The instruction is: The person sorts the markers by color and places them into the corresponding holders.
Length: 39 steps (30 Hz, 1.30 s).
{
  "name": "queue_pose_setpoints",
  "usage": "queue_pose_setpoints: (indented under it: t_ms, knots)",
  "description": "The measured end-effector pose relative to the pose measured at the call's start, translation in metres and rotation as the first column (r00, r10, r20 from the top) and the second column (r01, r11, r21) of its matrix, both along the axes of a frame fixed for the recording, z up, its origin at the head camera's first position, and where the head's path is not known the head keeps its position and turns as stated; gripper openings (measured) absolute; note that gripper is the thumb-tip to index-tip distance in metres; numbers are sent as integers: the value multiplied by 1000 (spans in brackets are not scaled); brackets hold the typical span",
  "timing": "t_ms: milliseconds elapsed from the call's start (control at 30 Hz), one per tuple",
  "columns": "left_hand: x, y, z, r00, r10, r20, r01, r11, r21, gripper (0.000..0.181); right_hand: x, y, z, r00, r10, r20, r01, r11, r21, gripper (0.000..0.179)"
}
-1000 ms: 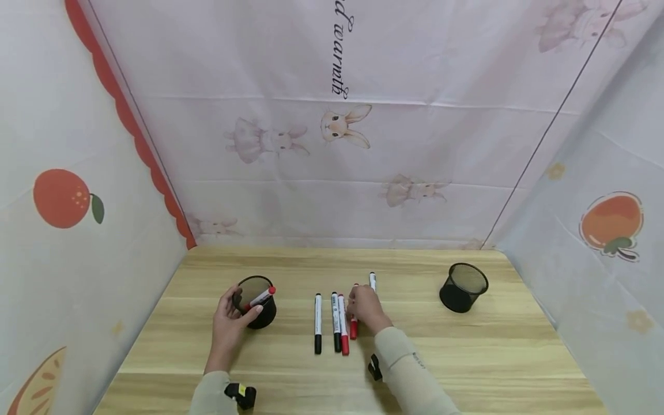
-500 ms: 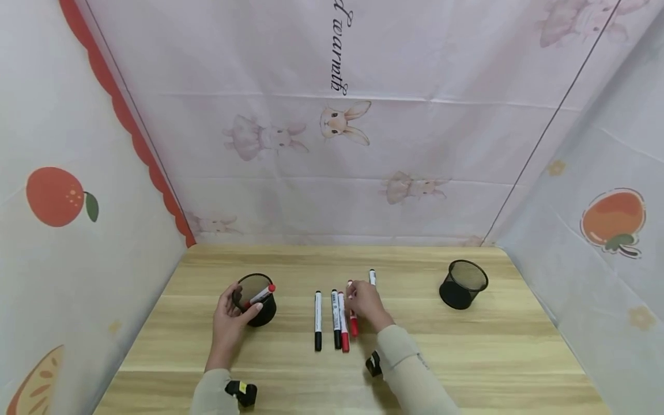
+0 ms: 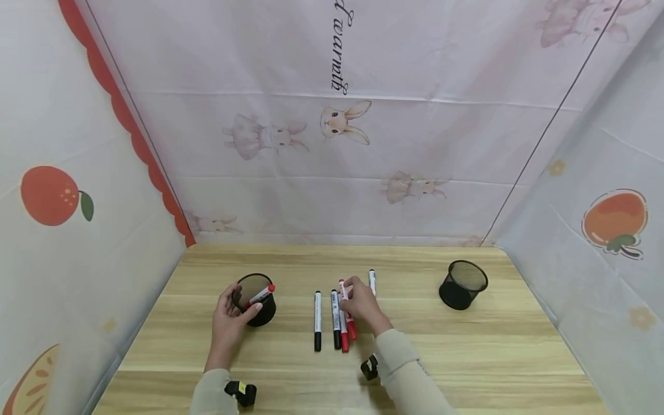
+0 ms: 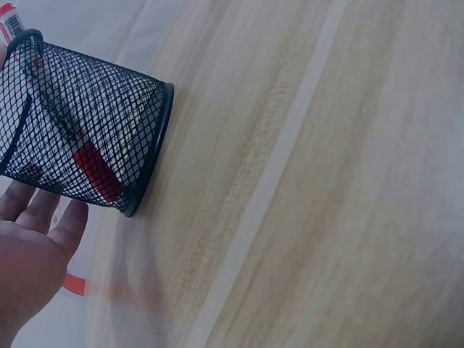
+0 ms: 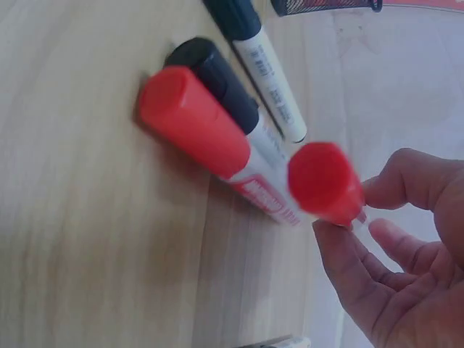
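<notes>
The red marker (image 5: 322, 181) between the right hand's fingertips has swung over the past second: its far end now leans left, across the row beside it, where it lay nearly in line. That suggests it is now off its resting place and under the hand's control. The right hand (image 3: 361, 298) pinches it lightly between thumb and finger, the gap no wider than the barrel. Its cap seems clear of the table — the blur makes it hard to say whether it touches the second red marker (image 5: 196, 123). Next to that lie the inner black marker (image 3: 336, 323) and, apart, the outer black marker (image 3: 318, 320). Farther left, the left hand (image 3: 230, 323) holds the mesh cup (image 3: 264, 313) — thumb and fingers spread around it — with a capped marker (image 3: 260, 295) leaning inside.
</notes>
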<state>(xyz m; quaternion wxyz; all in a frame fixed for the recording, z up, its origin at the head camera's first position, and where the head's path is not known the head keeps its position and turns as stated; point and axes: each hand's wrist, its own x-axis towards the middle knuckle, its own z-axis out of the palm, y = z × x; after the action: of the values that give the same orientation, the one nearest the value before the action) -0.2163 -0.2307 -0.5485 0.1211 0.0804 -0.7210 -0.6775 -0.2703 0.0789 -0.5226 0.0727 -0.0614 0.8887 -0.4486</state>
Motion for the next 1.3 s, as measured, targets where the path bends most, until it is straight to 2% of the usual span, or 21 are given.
queue_pose_setpoints:
  t_ms: [233,433,633,1033,1200,1233,1300]
  knots:
    - [1,0,0,1000,-6,-5,6,1000,-3,82,6,-7,6,999,-26,25,28,998,-63,59]
    - [1,-1,1,1000,-2,3,2,1000,8,83,7,-11,9,999,-48,11,49,995,-92,63]
    - [-1,-1,2,1000,-7,7,7,1000,11,83,7,-13,9,999,-36,0,35,991,-128,60]
    - [2,2,0,1000,1,24,-1,1000,3,82,17,-23,8,997,42,-61,-56,968,-244,51]
    - [-1,1,0,1000,4,21,-5,1000,0,81,19,-28,10,996,35,-88,-60,952,-302,49]
    - [-1,1,0,1000,4,17,-4,1000,2,81,22,-29,16,995,28,-91,-55,948,-313,47]
    - [-1,0,1,1000,2,8,-2,1000,11,81,21,-31,18,996,13,-85,-42,937,-346,46]
